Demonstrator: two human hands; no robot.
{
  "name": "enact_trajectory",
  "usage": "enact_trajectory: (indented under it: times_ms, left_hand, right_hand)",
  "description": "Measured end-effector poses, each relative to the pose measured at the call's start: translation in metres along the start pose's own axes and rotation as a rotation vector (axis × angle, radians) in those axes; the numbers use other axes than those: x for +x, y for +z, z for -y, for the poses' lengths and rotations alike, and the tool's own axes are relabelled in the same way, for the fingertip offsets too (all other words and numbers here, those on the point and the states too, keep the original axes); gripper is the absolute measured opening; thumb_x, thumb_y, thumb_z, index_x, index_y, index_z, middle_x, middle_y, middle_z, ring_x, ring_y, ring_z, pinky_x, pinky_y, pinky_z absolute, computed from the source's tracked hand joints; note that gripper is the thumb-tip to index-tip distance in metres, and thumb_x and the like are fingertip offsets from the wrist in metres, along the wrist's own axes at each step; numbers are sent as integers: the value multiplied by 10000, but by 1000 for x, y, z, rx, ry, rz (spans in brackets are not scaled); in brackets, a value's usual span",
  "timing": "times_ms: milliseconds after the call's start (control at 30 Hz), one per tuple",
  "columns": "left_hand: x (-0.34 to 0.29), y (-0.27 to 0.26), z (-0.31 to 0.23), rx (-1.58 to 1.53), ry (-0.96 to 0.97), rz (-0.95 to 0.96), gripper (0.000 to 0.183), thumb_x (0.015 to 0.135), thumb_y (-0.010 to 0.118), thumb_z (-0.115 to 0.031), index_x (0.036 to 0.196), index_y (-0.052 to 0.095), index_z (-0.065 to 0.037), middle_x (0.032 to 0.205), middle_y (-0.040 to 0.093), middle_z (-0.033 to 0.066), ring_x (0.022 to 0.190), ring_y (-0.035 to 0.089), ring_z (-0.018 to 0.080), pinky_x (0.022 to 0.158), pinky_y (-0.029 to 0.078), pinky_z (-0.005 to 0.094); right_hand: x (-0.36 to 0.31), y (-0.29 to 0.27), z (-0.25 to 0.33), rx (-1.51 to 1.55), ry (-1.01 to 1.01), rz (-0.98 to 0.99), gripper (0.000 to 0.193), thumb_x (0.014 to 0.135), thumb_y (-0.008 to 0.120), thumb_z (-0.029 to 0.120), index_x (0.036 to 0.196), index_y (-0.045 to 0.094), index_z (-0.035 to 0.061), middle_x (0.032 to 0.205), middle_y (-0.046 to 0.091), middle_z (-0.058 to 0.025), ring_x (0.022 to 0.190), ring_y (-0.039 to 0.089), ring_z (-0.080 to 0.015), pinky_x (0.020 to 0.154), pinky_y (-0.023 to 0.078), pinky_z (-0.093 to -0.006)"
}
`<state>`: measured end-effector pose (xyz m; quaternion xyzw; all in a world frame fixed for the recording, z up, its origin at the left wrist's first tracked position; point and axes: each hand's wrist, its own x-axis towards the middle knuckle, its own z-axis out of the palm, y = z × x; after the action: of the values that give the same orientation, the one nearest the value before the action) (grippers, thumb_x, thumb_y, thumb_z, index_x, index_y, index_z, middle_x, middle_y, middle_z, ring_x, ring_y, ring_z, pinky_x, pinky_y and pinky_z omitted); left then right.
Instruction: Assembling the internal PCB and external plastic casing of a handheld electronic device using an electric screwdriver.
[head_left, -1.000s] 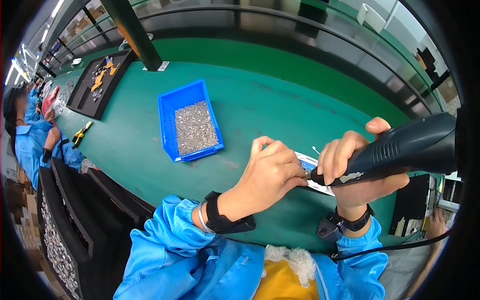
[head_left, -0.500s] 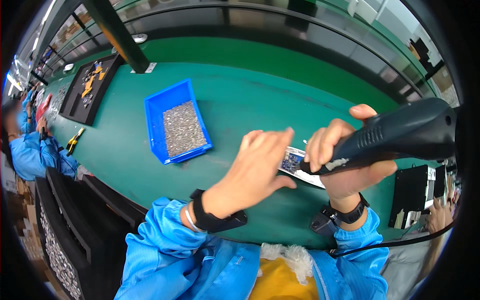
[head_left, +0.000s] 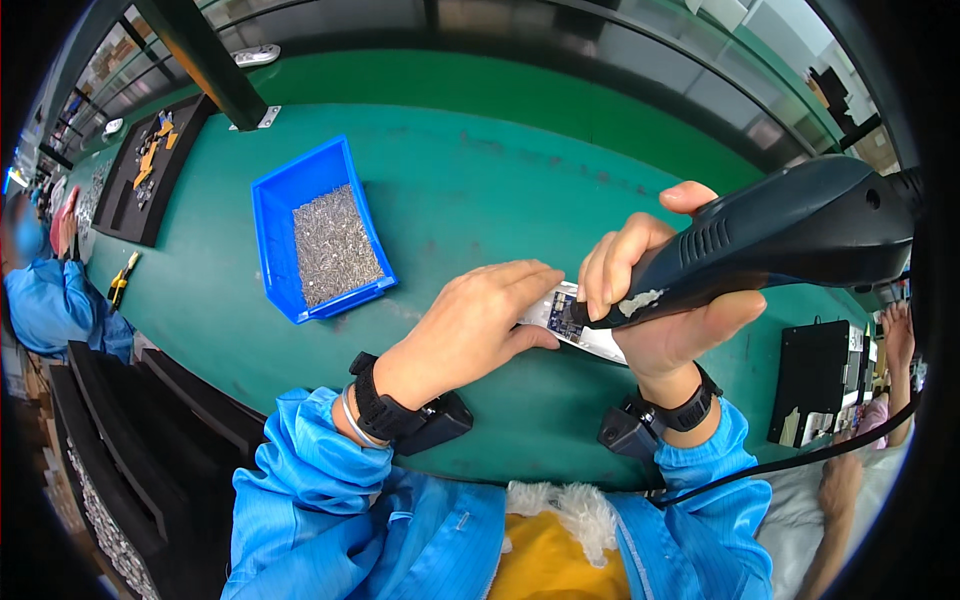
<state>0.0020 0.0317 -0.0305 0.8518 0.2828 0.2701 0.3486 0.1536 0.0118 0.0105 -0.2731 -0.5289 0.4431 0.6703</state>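
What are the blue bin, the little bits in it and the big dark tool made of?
Blue bin: probably plastic, smooth and slightly shiny, with thin, evenly coloured walls.
Little bits: likely metal, because they look silvery and glint.
Dark tool: its casing seems hard plastic, softly shiny with neat ridges; its insides are hidden.

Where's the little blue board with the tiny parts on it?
In the head view, the blue board sits just right of the middle, in the white casing, between the left hand and the dark power tool in the right hand.
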Motion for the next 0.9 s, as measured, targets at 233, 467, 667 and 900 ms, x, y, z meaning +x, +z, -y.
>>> enact_trajectory:
  times_ms: [233, 467, 667, 900]
  left_hand:
    - [1, 0, -1, -8, -14, -13, 457, 627, 692, -147, 1021, 534, 24, 997, 569, 173, 912, 546, 329, 771, 454, 382]
    - [-1, 1, -5, -18, -29, 2, 451, 632, 685, -139, 1022, 530, 27, 1000, 564, 172, 917, 542, 326, 776, 451, 379]
    - [-1, -2, -8, 3, -17, 43, 436, 639, 672, -112, 1025, 520, 23, 979, 563, 167, 897, 540, 325, 770, 449, 383]
    - [1, 2, -11, 36, -20, 17, 400, 617, 690, -101, 970, 527, -4, 915, 544, 154, 856, 536, 332, 736, 444, 390]
  right_hand:
    - [1, -3, -5, 13, 16, 21, 854, 657, 316, 792, 1118, 304, 72, 524, 449, -55, 382, 444, -154, 395, 391, -267]
    - [-3, -2, -5, -19, 49, 27, 843, 649, 333, 793, 1100, 307, 81, 521, 448, -56, 390, 448, -154, 396, 391, -263]
    - [-7, -2, -7, 9, 63, 118, 812, 643, 400, 769, 1071, 345, 82, 534, 473, -67, 402, 460, -151, 398, 398, -251]
    - [-5, -1, -6, 12, 35, 49, 825, 633, 428, 764, 1076, 355, 72, 536, 477, -68, 412, 468, -152, 402, 401, -257]
